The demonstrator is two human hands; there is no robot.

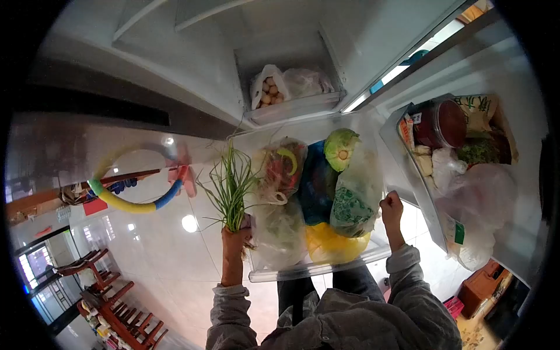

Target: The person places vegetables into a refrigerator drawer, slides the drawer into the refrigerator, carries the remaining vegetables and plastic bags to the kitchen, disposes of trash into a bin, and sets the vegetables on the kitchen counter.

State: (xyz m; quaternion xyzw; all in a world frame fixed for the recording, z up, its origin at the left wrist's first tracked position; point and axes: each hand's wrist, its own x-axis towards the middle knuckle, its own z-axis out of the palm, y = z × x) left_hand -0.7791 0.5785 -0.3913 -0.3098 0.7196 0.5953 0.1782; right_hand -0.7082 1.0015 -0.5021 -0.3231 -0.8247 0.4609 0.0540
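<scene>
My left hand (234,238) is wrapped round the base of a bunch of long green stalks (230,184), held upright at the left side of a pulled-out fridge drawer (259,274). At the drawer's right side my right hand (392,209) is closed; whether anything is in it is hidden. The drawer holds a green cabbage (341,150), a blue bag (315,181), a yellow bag (335,242), a clear bag with red and green produce (283,166), a pale bag (279,233) and a bag with green print (353,207).
Behind the drawer, a fridge bin (291,109) holds a bag of round brown items (269,92). The open door at right has a shelf (417,181) with a dark red container (440,123) and bags. A colourful ring (125,204) is at left; wooden furniture (125,309) stands lower left.
</scene>
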